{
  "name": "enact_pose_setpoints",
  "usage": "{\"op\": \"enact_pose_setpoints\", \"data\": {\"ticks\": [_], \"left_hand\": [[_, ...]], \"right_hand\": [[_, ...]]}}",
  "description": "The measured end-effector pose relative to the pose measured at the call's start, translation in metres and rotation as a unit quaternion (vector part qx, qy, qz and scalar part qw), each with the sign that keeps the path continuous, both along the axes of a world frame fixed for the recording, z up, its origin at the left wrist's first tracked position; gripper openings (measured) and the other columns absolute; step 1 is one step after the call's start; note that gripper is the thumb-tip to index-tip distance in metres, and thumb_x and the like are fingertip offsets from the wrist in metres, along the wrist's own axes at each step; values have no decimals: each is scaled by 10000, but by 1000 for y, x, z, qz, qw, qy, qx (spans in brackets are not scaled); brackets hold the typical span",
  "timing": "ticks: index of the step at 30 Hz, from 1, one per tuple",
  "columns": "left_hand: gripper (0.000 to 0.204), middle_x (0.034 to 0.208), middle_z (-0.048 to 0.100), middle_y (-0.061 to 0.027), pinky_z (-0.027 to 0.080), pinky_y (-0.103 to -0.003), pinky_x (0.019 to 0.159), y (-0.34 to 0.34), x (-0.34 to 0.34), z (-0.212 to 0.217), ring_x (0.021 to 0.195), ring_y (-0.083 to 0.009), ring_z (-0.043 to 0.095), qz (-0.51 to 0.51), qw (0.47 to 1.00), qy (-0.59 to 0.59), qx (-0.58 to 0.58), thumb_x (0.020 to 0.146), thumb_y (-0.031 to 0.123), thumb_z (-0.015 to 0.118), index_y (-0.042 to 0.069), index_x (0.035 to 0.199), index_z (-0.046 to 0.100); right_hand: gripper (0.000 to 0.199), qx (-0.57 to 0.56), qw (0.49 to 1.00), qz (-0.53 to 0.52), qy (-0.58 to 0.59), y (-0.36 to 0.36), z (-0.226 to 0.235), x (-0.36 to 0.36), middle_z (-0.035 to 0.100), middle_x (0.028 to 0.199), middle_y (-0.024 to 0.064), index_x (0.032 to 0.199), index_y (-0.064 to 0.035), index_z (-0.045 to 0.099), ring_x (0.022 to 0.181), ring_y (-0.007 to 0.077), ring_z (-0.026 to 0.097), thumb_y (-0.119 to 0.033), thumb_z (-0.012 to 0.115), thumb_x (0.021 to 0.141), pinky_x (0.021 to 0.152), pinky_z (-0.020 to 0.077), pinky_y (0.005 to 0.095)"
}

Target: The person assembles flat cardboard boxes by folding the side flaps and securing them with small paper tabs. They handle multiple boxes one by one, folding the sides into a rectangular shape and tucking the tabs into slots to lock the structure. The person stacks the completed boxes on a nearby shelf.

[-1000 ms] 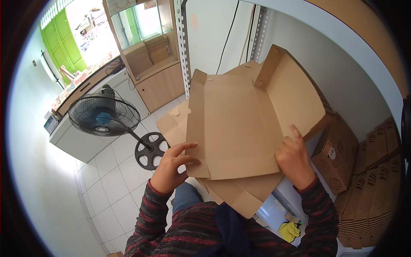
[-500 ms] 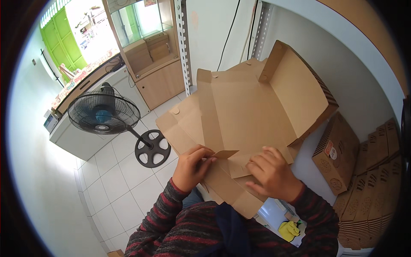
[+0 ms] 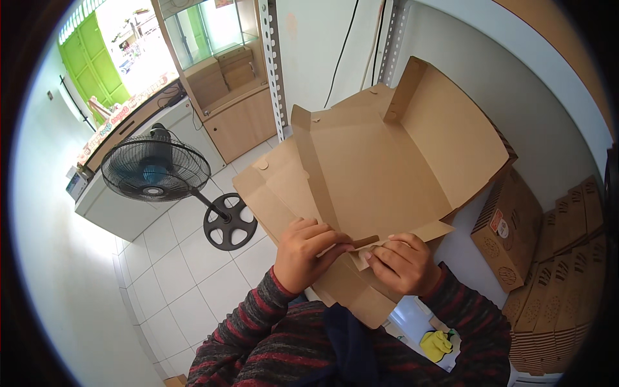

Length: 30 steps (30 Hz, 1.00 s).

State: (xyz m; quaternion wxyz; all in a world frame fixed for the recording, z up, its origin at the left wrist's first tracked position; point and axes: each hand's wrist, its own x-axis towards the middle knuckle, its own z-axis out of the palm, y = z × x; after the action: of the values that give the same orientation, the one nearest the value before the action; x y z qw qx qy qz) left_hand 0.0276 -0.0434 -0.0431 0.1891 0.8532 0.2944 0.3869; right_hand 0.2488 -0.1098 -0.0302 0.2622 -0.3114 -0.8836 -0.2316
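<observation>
A partly folded brown cardboard box (image 3: 374, 168) lies in front of me, its tall lid panel standing up on the right and a narrow side wall raised on the left. At its near corner my left hand (image 3: 306, 253) pinches a small flap (image 3: 366, 241) of that wall. Close beside it, my right hand (image 3: 405, 263) grips the near wall panel (image 3: 433, 230), which now stands partly up. The fingertips of both hands nearly meet at this corner. Below them, more flat cardboard (image 3: 354, 297) reaches toward my body.
A made-up box (image 3: 506, 229) and stacks of folded boxes (image 3: 558, 290) stand at the right. A black standing fan (image 3: 155, 171) is on the tiled floor at the left, before a wooden cabinet (image 3: 242, 126). A yellow cloth (image 3: 436, 346) lies low, by my right forearm.
My left hand has moved right along the corner with the small flap. My right hand, loosely spread before, has closed on the near panel, which has been lifted from lying flatter.
</observation>
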Motion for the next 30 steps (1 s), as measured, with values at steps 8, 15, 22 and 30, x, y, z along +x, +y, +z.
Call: {"op": "enact_pose_setpoints", "data": {"ticks": [8, 15, 22, 30], "left_hand": [[145, 763, 651, 52, 326, -453, 984, 6, 11, 4, 975, -181, 573, -39, 997, -17, 64, 746, 180, 786, 161, 877, 725], [151, 892, 662, 7, 250, -527, 1081, 7, 10, 1, 1029, -185, 592, -86, 996, 11, 26, 810, 166, 738, 134, 956, 718], [181, 902, 667, 11, 233, -503, 1103, 8, 14, 0, 942, -156, 611, -102, 994, 29, 28, 810, 160, 746, 132, 988, 726], [262, 921, 679, 10, 227, -526, 1104, 9, 12, 5, 965, -168, 604, -161, 986, 39, 2, 846, 173, 709, 129, 1103, 682]], "right_hand": [[113, 39, 999, -7, 19, -2, -2, 3, 670, 840, 57, 888, -33, 691, 791, 175, 643, -89, 670, 792, 795, 531, 332], [128, 54, 998, -7, 24, -2, -4, 5, 670, 839, 61, 902, -22, 692, 786, 173, 637, -85, 669, 792, 749, 526, 332], [124, 55, 998, -14, 32, -3, -2, 5, 675, 854, 57, 896, -23, 697, 770, 150, 633, -84, 676, 790, 696, 478, 303], [130, 48, 996, -51, 58, -7, -5, 4, 678, 878, 27, 909, -37, 710, 757, 128, 635, -83, 677, 792, 712, 429, 291]]}}
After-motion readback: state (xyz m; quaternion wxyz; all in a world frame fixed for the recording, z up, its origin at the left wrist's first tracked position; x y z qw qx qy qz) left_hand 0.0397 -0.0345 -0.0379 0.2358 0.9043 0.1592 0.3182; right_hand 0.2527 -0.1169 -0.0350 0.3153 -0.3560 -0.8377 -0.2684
